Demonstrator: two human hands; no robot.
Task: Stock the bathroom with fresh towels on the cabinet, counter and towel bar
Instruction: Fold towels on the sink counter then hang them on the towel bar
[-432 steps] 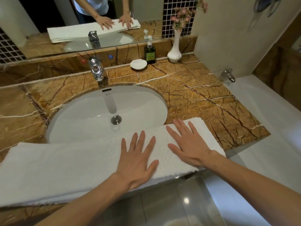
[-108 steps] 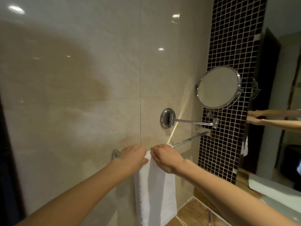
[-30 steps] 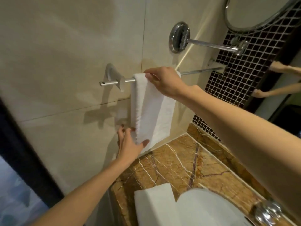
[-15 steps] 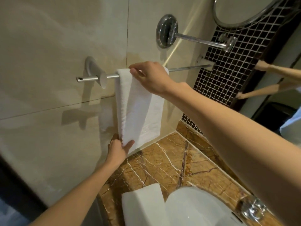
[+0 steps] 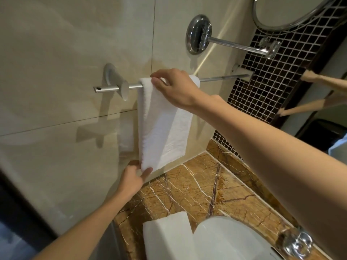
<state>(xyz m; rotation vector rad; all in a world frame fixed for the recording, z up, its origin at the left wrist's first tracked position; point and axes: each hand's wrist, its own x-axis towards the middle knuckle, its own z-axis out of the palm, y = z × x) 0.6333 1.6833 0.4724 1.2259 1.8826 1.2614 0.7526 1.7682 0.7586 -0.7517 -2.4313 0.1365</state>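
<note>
At the far left, the towel bar [image 5: 112, 87] juts from the wall on its round bracket. Below it the left hand [image 5: 131, 182] reaches up, thumb on the front of the hand towel [image 5: 163, 128] and fingers tucked behind, so it pinches the lower left corner. The towel hangs doubled over the bar and drops from the upper fingers to the lower ones. I'd judge it light, soft and limp terry. It will sag wherever it isn't held and slide easily along smooth metal, so the hem corners and the fold on top look like the places to hold it.

At that fold the right hand [image 5: 176, 89] comes over, thumb and forefinger closed on the cloth where it crosses the bar. The other fingers curl in front.

Beneath the left fingers lies the marble counter [image 5: 206, 184], with a second folded towel [image 5: 165, 235] at its near edge, just beside the basin [image 5: 225, 241]. A blurred tap [image 5: 296, 243] stands further right.

The back half of the hanging towel is hidden, so I can't tell whether the two hems line up. The left fingertips behind the cloth are out of sight, and the right forearm covers part of the counter. The shaving mirror [image 5: 281, 12] is cut off at the top, and the folded towel and basin run off the bottom edge.
</note>
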